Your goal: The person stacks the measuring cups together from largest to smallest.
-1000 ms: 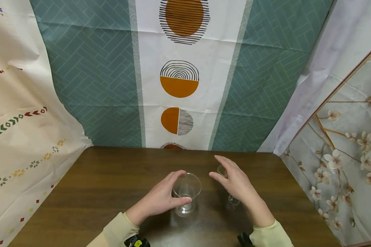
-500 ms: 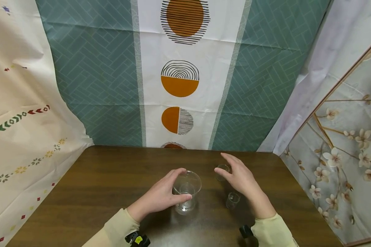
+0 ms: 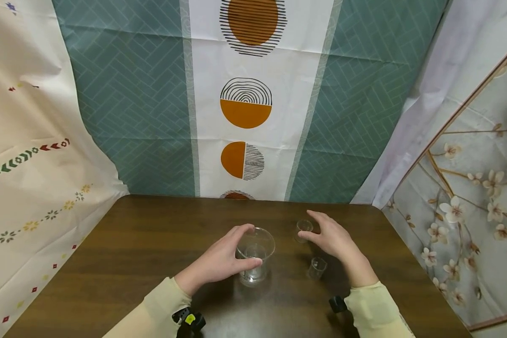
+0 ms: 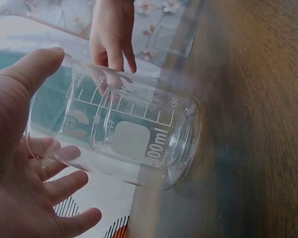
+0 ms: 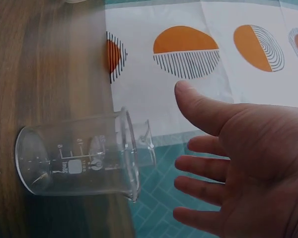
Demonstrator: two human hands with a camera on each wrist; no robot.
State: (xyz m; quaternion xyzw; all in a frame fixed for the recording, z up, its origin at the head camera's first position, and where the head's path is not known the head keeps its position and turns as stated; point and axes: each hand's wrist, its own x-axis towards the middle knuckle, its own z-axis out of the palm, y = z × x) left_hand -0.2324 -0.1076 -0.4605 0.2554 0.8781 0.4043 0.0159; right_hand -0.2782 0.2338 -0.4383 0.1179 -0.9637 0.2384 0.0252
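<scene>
My left hand (image 3: 221, 263) holds a large clear glass beaker (image 4: 159, 111) near its rim. Its thumb lies along one side and its index finger reaches round the other, seen partly through the glass. The beaker stands upright on the table, white volume marks on its wall, with inner curved edges showing through. My right hand (image 3: 335, 239) is held in the air, thumb and fingers spread around nothing. Its thumb overlaps a far small beaker (image 3: 301, 228) in the head view. Nearer stands a second small beaker (image 5: 69, 168), left of the right hand in the right wrist view.
All the glassware stands on a dark brown wooden table (image 3: 160, 234). Behind rises a green and white cloth (image 3: 152, 117) with orange circles. A cream cloth (image 3: 38, 188) hangs on the left, a flowered one (image 3: 460, 225) on the right.
My right hand has moved to the right and slightly away, uncovering more of both small beakers. My left hand stays at the large beaker. The head view has tilted slightly down.
</scene>
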